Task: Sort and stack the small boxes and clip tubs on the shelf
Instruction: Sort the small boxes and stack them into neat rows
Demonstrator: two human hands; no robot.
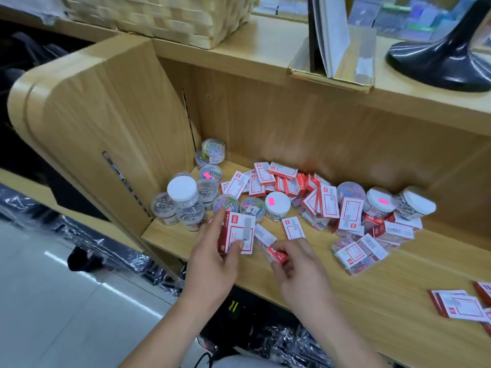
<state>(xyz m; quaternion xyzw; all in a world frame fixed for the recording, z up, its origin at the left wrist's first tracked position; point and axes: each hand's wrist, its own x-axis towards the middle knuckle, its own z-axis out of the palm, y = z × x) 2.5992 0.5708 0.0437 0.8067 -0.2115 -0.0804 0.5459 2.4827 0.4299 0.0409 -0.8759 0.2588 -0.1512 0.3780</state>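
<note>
Clip tubs (183,203) cluster at the shelf's (332,282) left corner, beyond the left fingertips, some stacked, clear with white lids. Left hand (212,258) grips a red-white box stack (236,233), thumb across its front, fingers wrapped behind its left edge. Just right of that thumb, the right hand (297,269) pinches a small red box (277,254) between thumb and forefinger, touching a white box (265,236) lying past the fingertips. Beyond both hands and rightward, a loose box pile (318,200) with more tubs mixed in. Far right of the right fingers, flat boxes (457,305) near the shelf's edge.
</note>
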